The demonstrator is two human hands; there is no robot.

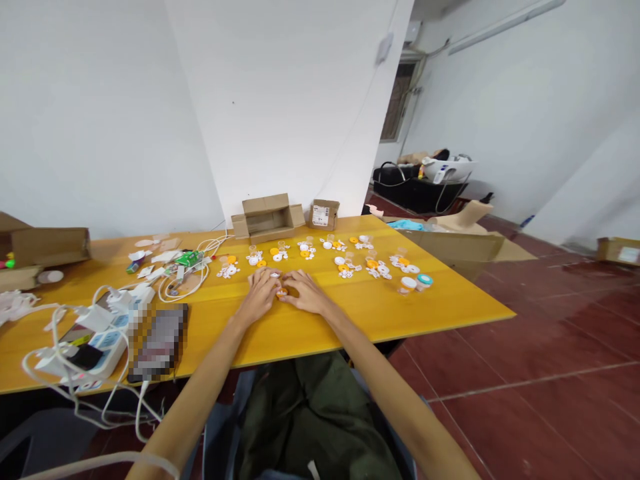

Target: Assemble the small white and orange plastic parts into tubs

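Note:
My left hand [261,295] and my right hand [305,293] meet over the table in front of me. Between their fingertips is a small round orange cap [282,292] with white on its face. The left fingers are curled against its left side, while the right thumb and fingers close on its right; the fingers partly hide it. Just beyond the hands lie white pieces [275,275], partly covered, and an orange ring [261,263]. Farther back are groups of small clear cups [281,247], orange caps [231,259] and white disc-like pieces [229,271].
Two closed jars, one with a white-and-orange lid [409,285] and one teal-lidded [425,281], stand at right. An open cardboard box [270,220] and a smaller box [324,215] sit at the wall. Leftward are a power strip [113,343], white cables [200,283] and a blurred-out dark device [159,340].

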